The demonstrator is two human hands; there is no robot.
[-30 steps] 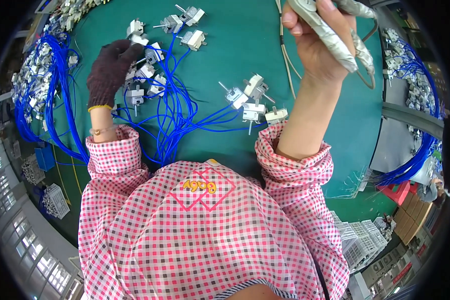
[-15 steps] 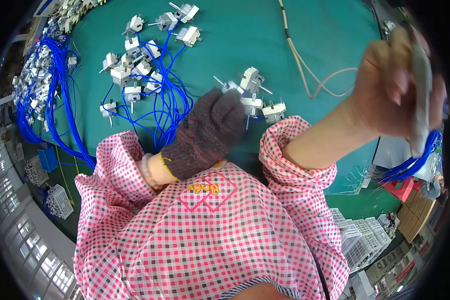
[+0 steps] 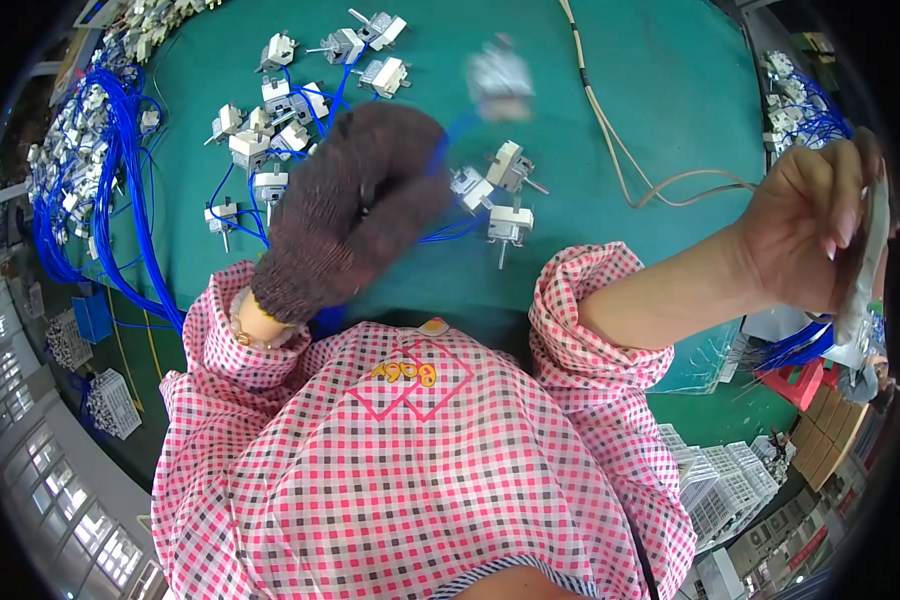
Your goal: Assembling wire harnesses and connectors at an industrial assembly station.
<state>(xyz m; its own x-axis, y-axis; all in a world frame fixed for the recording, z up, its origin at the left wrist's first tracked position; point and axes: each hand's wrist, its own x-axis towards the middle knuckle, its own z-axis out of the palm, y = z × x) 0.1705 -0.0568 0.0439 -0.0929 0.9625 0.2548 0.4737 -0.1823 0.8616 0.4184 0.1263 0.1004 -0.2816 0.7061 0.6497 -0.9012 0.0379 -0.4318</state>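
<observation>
**A thin blue plastic-coated wire (image 3: 460, 127) and a silver-grey, tape-wrapped long tool (image 3: 863, 265) held by two hands above a flat green tabletop (image 3: 560, 200)**

Two hands are seen. By the left hand (image 3: 355, 205), covered in a dark brown knitted glove, the blue wire is gripped in curled fingers; whether more than one strand is held cannot be told. At the wire's far end, one blurred block-shaped component (image 3: 500, 82) of white plastic and grey metal is shown, well apart from the others. By the bare right hand (image 3: 805, 225), the one tool is clasped at the table's right edge.

Three similar components (image 3: 510, 223) are grouped near the middle. Four more (image 3: 384, 76) are spread at the upper left, and at least eight (image 3: 250, 150) are clustered below those; others may be hidden by the glove. One beige cable (image 3: 602, 120), split into two strands, is laid between the hands.

Two large piles of wired components are seen, one at the left (image 3: 80, 160), one at the right (image 3: 795, 100). On the floor at the left, one blue box (image 3: 92, 316) and two white lattice baskets (image 3: 113, 403) are placed.
</observation>
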